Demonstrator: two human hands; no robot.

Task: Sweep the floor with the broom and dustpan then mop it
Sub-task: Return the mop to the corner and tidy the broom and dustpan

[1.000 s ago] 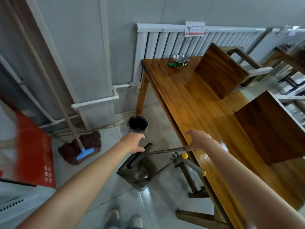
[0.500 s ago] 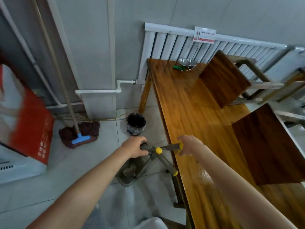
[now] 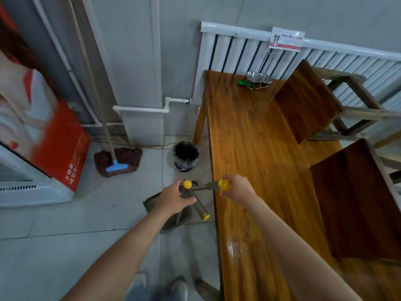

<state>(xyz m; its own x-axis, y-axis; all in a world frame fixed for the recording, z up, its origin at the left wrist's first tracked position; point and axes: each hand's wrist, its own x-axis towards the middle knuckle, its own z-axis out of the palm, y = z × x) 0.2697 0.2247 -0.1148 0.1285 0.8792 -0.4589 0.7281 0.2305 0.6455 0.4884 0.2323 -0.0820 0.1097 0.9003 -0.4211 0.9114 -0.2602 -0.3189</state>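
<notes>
My left hand grips a grey, yellow-capped handle that runs down to the dark grey dustpan on the floor tiles. My right hand grips a second grey handle with a yellow end, the broom's; its head is hidden. The two handles cross between my hands, beside the table's edge. A mop with a dark red head and blue clamp leans against the wall at the left, its pole rising up the wall.
A small black-lined waste bin stands by the leg of a long wooden table on my right. Two upturned wooden chairs lie on the table. A radiator lines the wall. A red and white appliance stands left.
Both hands have risen with the handles, which they reached and gripped over the last second. The view has shifted right and upright; the dustpan stays on the floor.
</notes>
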